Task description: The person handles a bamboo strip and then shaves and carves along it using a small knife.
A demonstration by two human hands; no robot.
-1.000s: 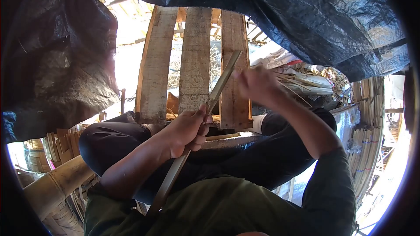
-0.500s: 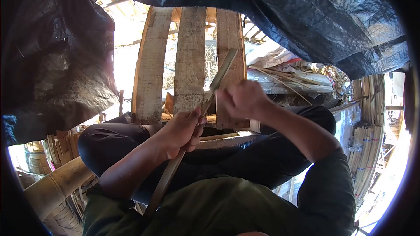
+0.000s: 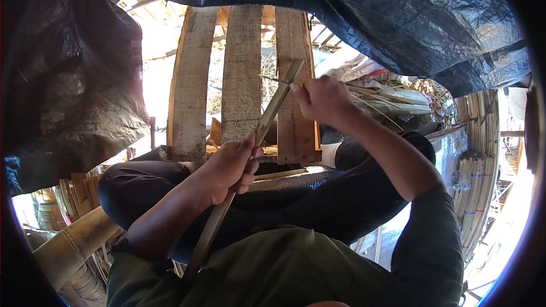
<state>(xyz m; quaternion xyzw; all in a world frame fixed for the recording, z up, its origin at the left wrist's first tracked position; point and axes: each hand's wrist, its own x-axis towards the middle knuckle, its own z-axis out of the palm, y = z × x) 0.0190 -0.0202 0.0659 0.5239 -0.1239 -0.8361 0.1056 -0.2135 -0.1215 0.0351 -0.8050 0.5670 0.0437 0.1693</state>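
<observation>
A long bamboo strip (image 3: 277,101) slants up and away from my lap, its lower end against my shirt. My left hand (image 3: 233,166) is wrapped around its middle, thumb on top. Near the strip's far end, my right hand (image 3: 324,99) is closed on a knife (image 3: 274,79). The knife's thin blade shows almost edge-on, lying across the strip and pointing left. Its handle is hidden inside my fingers.
Three wooden planks (image 3: 242,68) stretch away in front of me with gaps between them. Dark plastic sheeting (image 3: 398,17) hangs overhead and at the left. A thick bamboo pole (image 3: 79,244) lies at lower left; bundled bamboo strips (image 3: 476,193) stand at right.
My right hand and the knife have moved up and slightly right, toward the strip's far end. The left hand keeps its grip on the strip; the whole view has shifted slightly.
</observation>
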